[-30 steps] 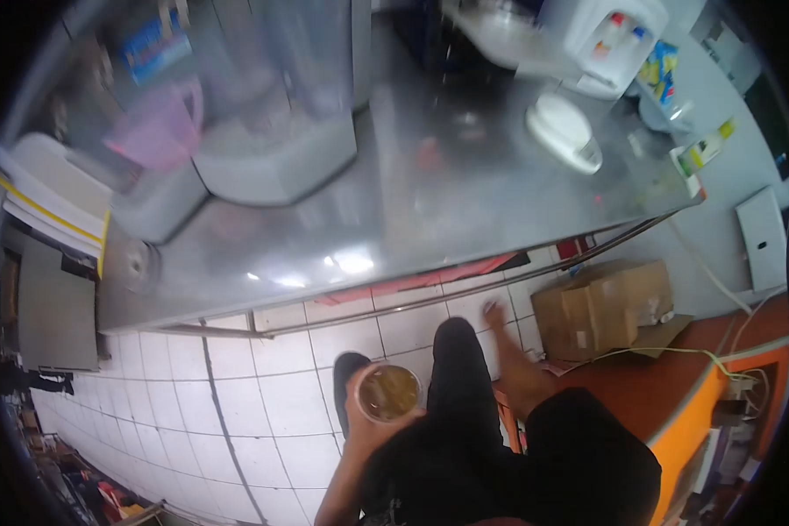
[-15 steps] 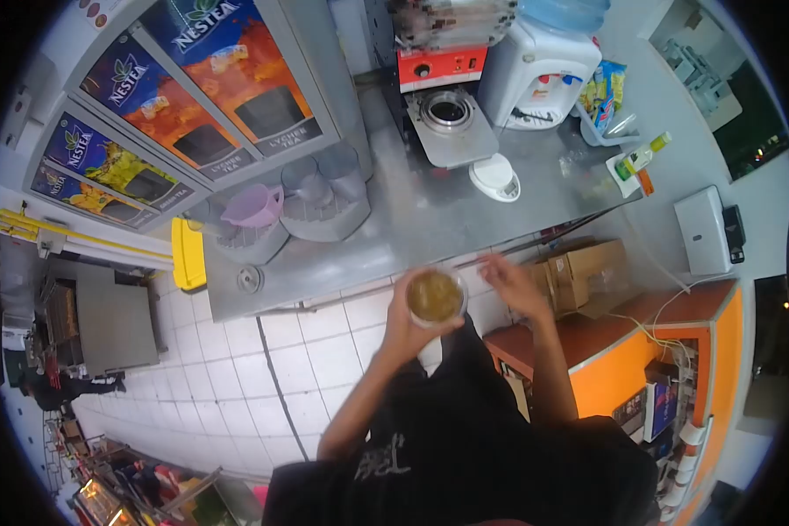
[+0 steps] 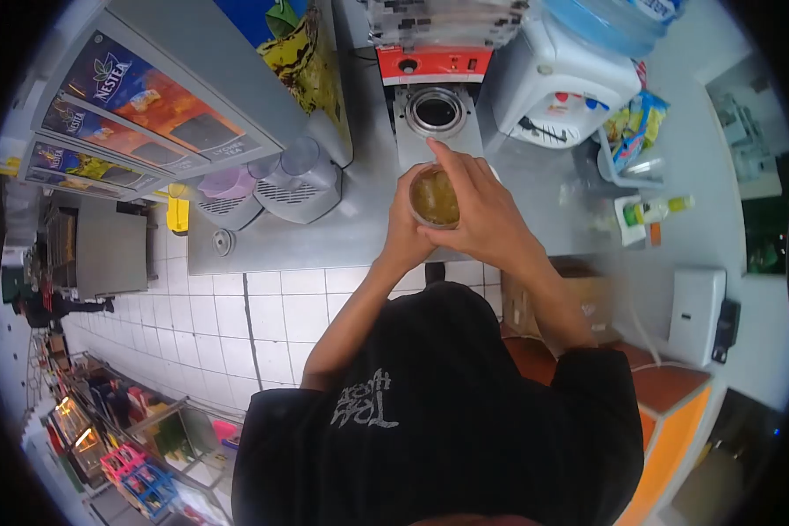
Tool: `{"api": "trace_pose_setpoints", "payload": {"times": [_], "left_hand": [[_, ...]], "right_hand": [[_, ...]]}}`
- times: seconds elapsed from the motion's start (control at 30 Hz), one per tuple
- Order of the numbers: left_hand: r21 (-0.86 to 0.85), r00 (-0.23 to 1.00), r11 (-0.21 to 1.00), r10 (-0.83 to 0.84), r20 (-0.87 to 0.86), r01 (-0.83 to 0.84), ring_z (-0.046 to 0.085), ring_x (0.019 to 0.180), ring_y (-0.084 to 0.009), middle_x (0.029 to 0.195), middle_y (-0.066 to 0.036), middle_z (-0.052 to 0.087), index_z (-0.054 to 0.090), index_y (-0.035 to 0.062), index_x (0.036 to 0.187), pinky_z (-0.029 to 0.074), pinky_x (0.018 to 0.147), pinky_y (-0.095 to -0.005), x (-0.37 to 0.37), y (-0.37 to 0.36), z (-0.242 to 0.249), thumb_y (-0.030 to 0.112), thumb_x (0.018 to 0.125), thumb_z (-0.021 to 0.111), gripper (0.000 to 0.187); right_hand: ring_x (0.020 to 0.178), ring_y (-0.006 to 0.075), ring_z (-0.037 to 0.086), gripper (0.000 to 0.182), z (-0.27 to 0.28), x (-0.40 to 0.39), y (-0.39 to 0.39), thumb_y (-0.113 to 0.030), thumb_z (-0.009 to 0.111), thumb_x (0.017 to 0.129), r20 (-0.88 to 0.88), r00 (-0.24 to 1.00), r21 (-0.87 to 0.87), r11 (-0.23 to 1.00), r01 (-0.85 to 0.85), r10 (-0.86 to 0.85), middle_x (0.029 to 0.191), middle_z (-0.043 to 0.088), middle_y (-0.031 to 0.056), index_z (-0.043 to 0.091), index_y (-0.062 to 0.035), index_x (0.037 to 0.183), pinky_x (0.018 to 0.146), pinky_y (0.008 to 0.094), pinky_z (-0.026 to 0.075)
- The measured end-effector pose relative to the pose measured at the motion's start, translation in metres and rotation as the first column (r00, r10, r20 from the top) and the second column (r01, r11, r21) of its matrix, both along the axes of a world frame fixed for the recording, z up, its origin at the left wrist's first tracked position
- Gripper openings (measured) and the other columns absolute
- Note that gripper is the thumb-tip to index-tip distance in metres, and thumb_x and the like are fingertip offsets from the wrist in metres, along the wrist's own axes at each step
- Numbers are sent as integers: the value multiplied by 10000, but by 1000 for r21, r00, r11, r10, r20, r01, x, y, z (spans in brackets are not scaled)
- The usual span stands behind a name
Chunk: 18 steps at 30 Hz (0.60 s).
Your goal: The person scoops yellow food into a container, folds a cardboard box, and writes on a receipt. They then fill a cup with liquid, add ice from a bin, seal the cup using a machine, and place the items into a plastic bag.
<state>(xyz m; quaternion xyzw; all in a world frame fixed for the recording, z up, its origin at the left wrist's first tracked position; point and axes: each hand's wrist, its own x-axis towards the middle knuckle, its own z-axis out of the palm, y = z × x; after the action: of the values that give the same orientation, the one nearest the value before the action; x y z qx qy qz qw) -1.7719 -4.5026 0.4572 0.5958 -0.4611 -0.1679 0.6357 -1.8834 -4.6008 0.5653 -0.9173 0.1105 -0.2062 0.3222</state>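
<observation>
Between my two hands is a cup of yellowish-brown drink (image 3: pixel 436 200), seen from above. My left hand (image 3: pixel 401 232) wraps round its left side. My right hand (image 3: pixel 486 210) is closed round the right side, with fingers reaching over the far rim. Just beyond the cup stands a cup sealing machine (image 3: pixel 431 66) with a red front panel. Its plate carries a round metal ring (image 3: pixel 436 111) with a dark opening. The small white scale seen earlier is mostly hidden behind my right hand.
A white water dispenser (image 3: pixel 563 88) stands on the metal counter (image 3: pixel 364 223), right of the sealing machine. Further right are a plastic basket (image 3: pixel 631 171) and a bottle (image 3: pixel 657 210). Drink dispensers (image 3: pixel 162 101) with clear pitchers (image 3: pixel 307 162) stand left. A cardboard box (image 3: pixel 579 302) sits below.
I have come closer to the counter, and the cup is now in front of the sealing machine. My right hand, apart from the cup before, has closed round it.
</observation>
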Motion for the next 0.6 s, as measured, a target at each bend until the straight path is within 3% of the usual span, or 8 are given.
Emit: {"api": "trace_pose_setpoints", "payload": {"times": [0.07,0.17,0.23,0.37,0.43,0.47,0.53,0.6], "left_hand": [[1,1000,1000,24,-18,-24,502,1265,-260,1392,-156,466,326,22,1417,399,1073,-385,5,-21,-4,164,695,855,906],[44,996,996,82,30,-83,459,1295,-344,1371,-190,490,326,15,1431,350,1092,-427,18,-47,-7,281,683,873,964],[159,942,957,194,274,-244,417,1316,-379,1374,-208,485,291,17,1459,310,1113,-444,26,-47,-4,297,695,868,998],[202,926,924,267,267,-325,433,1309,-368,1372,-208,489,290,11,1463,324,1102,-446,46,-30,-35,302,725,856,975],[318,951,897,303,59,-306,448,1306,-350,1373,-204,496,304,22,1462,342,1084,-462,50,-7,-49,286,775,824,901],[318,951,898,303,56,-304,448,1306,-350,1373,-204,496,304,22,1462,342,1084,-462,50,5,-60,286,775,824,901],[407,939,872,333,-88,-271,452,1313,-318,1392,-157,506,314,118,1474,379,1035,-514,50,26,-75,290,829,784,815],[449,934,857,337,-117,-253,457,1308,-314,1384,-151,514,326,125,1468,385,1029,-513,46,42,-72,281,839,773,787]], "right_hand": [[1159,374,513,975,-5,8,-21,-211,839,642,-24,1000,-13,1000,-13,13,1307,524,178,336,-82,1467,986,445,447],[1180,371,504,920,-13,26,-57,-202,825,682,-79,997,29,1000,-4,6,1303,525,184,350,-63,1457,995,439,430],[1148,391,505,904,-24,41,-77,-187,821,654,-24,998,-12,998,55,-56,1298,528,184,372,-68,1429,985,452,436],[1180,394,485,836,-45,77,-114,-160,814,664,33,997,-94,993,74,-71,1305,521,181,409,-53,1387,999,452,426],[1177,391,486,803,-61,94,-129,-155,812,669,65,997,-116,992,56,-49,1298,522,176,423,-54,1364,1001,451,424],[1174,388,486,770,-69,100,-135,-151,810,675,104,994,-137,990,44,-30,1291,523,171,438,-55,1342,1003,450,422],[1171,384,487,735,-82,111,-144,-151,811,677,87,996,-121,992,46,-36,1281,524,164,452,-55,1312,1003,447,422],[1167,379,487,700,-95,119,-147,-150,812,680,70,997,-98,994,48,-42,1272,525,157,466,-55,1281,1003,443,422]]}}
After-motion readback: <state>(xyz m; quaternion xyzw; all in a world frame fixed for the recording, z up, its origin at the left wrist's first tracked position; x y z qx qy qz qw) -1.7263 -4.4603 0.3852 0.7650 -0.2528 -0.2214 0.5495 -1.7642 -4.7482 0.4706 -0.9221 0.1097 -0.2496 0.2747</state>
